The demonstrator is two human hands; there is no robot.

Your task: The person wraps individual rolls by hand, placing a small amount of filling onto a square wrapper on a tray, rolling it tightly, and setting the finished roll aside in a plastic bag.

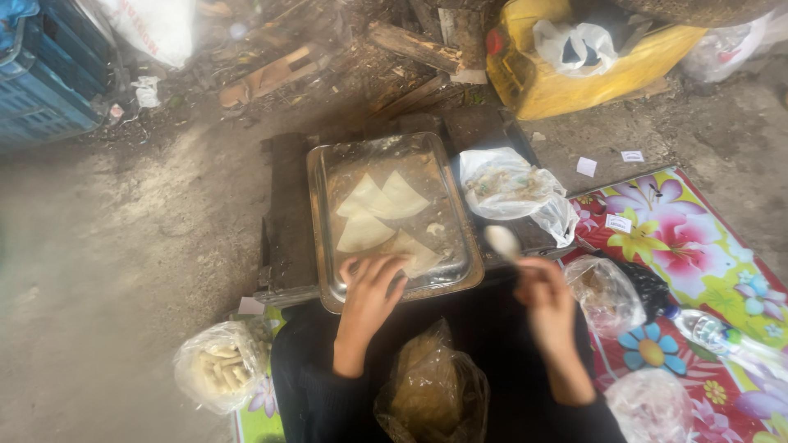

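A metal tray (322, 215) rests on a dark wooden stand and holds several pale triangular pastry sheets (379, 215). My left hand (371, 294) lies flat on the tray's near edge, fingers pressing on a pastry sheet. My right hand (546, 305) is to the right of the tray, closed around the handle of a spoon (501, 241) whose bowl points up toward a plastic bag of filling (507, 187). The right hand and spoon are blurred.
A brown plastic bag (431, 385) sits in my lap. A bag of pale pieces (220, 367) lies at the left. More bags (606, 294) and a bottle (704, 330) rest on a flowered mat (698, 246). A yellow jerrycan (566, 82), firewood and a blue crate (45, 74) stand behind.
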